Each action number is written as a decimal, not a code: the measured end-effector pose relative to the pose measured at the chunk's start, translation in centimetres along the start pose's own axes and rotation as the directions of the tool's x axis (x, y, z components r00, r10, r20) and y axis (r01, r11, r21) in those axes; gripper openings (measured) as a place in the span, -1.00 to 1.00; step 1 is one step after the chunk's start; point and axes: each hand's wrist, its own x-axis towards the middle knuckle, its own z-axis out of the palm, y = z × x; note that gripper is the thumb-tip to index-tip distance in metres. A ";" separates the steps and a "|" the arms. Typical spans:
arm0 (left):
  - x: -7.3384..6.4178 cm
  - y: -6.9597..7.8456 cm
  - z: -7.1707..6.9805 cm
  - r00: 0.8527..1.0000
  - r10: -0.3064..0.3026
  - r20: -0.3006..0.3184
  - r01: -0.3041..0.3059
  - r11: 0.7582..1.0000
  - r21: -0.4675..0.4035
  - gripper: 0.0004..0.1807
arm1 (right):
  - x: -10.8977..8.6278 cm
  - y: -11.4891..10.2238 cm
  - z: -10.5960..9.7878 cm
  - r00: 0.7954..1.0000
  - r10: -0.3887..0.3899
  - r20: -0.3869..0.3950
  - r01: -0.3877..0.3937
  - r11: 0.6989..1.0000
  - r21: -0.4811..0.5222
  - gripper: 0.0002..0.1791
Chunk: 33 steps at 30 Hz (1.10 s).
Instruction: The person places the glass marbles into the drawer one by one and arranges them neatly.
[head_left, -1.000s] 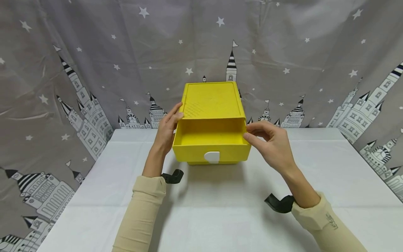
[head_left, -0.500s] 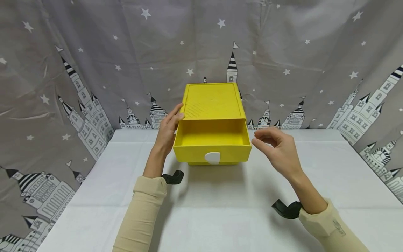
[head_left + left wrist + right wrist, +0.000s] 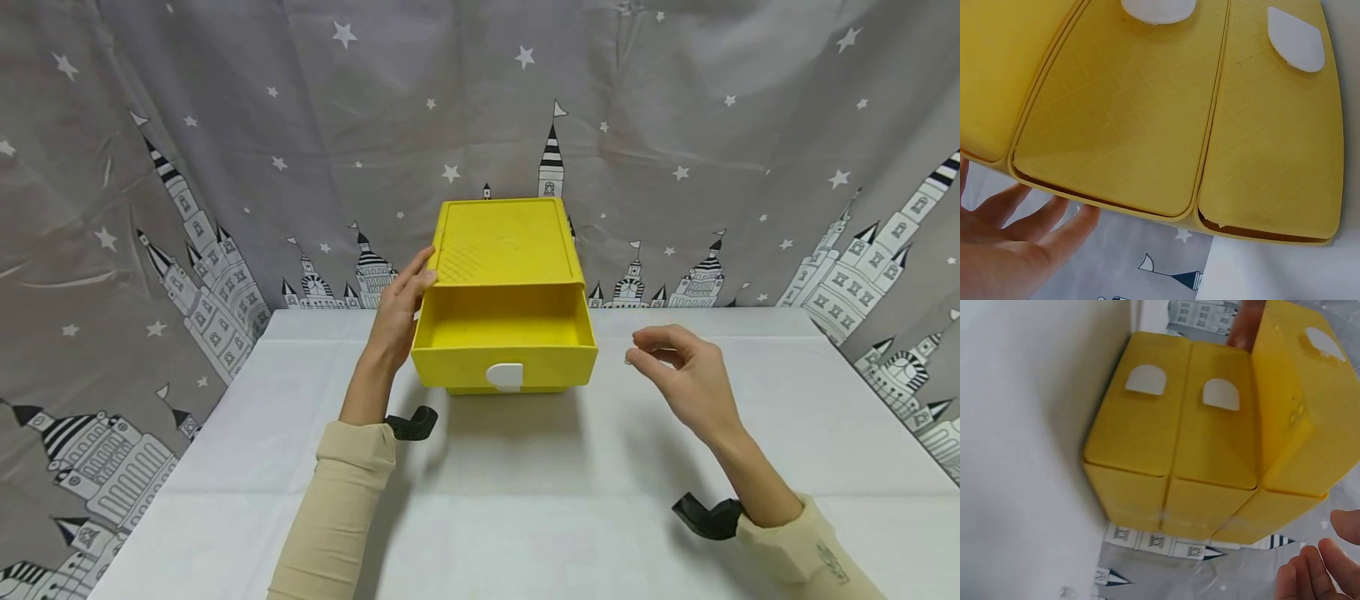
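Observation:
A yellow drawer unit (image 3: 506,242) stands on the white table, its top drawer (image 3: 504,367) pulled out, with a white tab handle (image 3: 505,375) on the front. Nothing shows inside that drawer. Two lower drawers, each with a white tab, appear closed in the right wrist view. My left hand (image 3: 397,312) rests against the unit's left side, its thumb at the top front corner; its fingers (image 3: 1063,234) touch the side. To the right of the unit, my right hand (image 3: 690,379) hovers apart from it, fingers loosely curved, thumb separated from them, holding nothing visible.
A white cloth covers the table (image 3: 517,533). Behind it hangs a grey curtain (image 3: 480,100) with printed stars and castles. A small shiny spot (image 3: 1067,592) shows on the white surface in the right wrist view; its kind is unclear.
My right hand has left the right edge of the pulled-out drawer and moved right and toward me. My left hand and the drawer unit have stayed where they were.

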 end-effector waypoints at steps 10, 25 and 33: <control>0.0 0.1 0.1 1.000 -0.015 -0.009 0.015 1.000 0.001 -0.36 | -0.6 2.6 -1.2 0.997 0.074 -0.034 -0.075 0.997 -0.034 -0.76; 0.1 0.0 0.0 1.000 -0.019 -0.003 0.019 1.000 -0.010 -0.37 | -1.6 6.0 -3.6 0.983 0.144 -0.118 -0.155 0.984 -0.091 -0.74; 0.0 0.1 0.0 1.000 -0.020 -0.002 0.020 1.000 -0.010 -0.38 | -1.8 7.2 -4.1 0.973 0.176 -0.147 -0.192 0.976 -0.107 -0.73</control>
